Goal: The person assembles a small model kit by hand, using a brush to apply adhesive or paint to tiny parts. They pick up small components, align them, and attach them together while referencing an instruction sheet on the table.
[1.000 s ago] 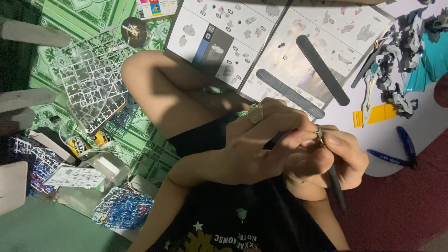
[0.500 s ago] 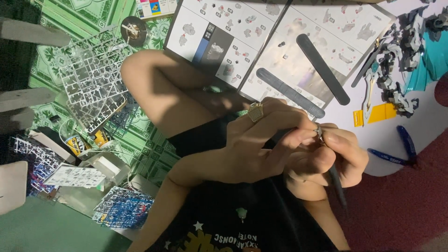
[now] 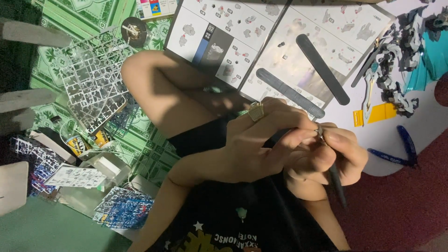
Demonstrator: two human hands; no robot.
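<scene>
Matt paper manual [image 3: 242,37], clear plastic sprue [image 3: 93,84], perhaps metal ring [image 3: 255,112]

An open instruction booklet [image 3: 280,37] is lying at the top of the view, with two dark sanding sticks [image 3: 322,67] resting across its right page. A partly built grey model figure [image 3: 396,60] is lying to the right beside a yellow plastic piece [image 3: 380,113] and blue-handled nippers [image 3: 403,151]. On the green patterned mat [image 3: 140,126], a clear parts frame [image 3: 93,84] is sitting at upper left, while a blue parts frame [image 3: 123,207] is lying lower down.

green patterned floor mat [image 3: 140,126] (dimly lit), dark red carpet [image 3: 401,205] right.
</scene>
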